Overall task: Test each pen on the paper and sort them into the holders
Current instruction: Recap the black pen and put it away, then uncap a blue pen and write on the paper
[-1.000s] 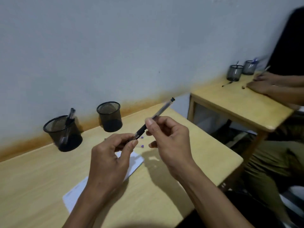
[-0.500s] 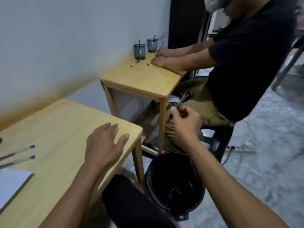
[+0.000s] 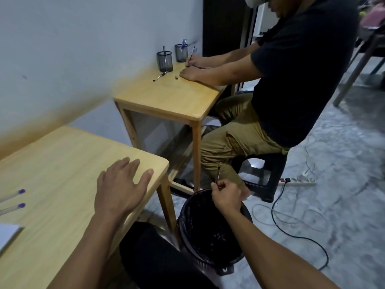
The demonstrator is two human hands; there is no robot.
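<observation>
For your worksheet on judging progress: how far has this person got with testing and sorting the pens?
Done: cannot be judged, as their holders are out of view. In hand: the right hand pinches a pen above the black bin; the left hand rests on the table. Left: two purple-capped pens beside the paper.

No legible txt, labels or nos. anywhere

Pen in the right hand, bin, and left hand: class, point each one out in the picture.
pen (image 3: 218,176), head view, on the shaft above the fingers.
bin (image 3: 188,207), head view, on its left rim.
left hand (image 3: 119,188), head view, on the back of the hand.
</observation>
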